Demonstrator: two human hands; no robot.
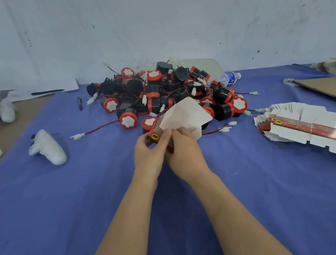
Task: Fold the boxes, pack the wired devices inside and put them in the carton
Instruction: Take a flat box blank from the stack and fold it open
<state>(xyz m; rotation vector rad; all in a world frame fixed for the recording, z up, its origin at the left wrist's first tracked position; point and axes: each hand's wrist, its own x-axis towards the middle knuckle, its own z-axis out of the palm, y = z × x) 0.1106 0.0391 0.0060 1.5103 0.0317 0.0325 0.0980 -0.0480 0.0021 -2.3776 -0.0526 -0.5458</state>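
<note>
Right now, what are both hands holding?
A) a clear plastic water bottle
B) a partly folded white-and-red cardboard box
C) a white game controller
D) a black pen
B: the left hand and the right hand both pinch the partly folded white-and-red cardboard box above the blue cloth.

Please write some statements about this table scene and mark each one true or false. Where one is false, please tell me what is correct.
1. The left hand and the right hand both hold one box. True.
2. The stack of flat boxes lies left of the hands. False: it lies to their right.
3. The white controller lies on the blue cloth. True.
4. The bottle stands upright. False: it lies on its side behind the pile of devices.
</note>
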